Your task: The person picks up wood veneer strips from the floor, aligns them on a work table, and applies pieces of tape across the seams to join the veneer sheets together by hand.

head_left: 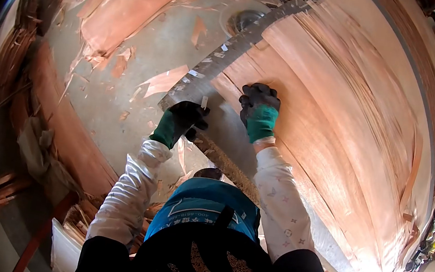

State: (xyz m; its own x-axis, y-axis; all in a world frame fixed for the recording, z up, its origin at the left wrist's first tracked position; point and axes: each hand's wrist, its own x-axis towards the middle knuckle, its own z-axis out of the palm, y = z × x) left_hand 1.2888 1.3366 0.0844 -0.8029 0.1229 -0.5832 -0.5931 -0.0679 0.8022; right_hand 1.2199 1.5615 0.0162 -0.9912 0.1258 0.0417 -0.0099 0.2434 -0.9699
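Note:
My left hand (181,120), in a black and green glove, is at the near corner of the worktable (232,130) with its fingers bent. A small white piece of tape (204,102) stands right at its fingertips; whether the fingers grip it is unclear. My right hand (259,111), gloved alike, rests with curled fingers on a thin wood veneer sheet (298,123), near the sheet's end. What lies under those fingers is hidden. More veneer sheets overlap across the table to the right. Several tape pieces (196,73) sit along the table's dark edge.
A stack of veneer (402,68) runs along the table's far side. Long veneer sheets (129,10) and torn scraps (165,80) lie on the concrete floor (104,102) to the left. A round object (243,20) stands beyond the table edge.

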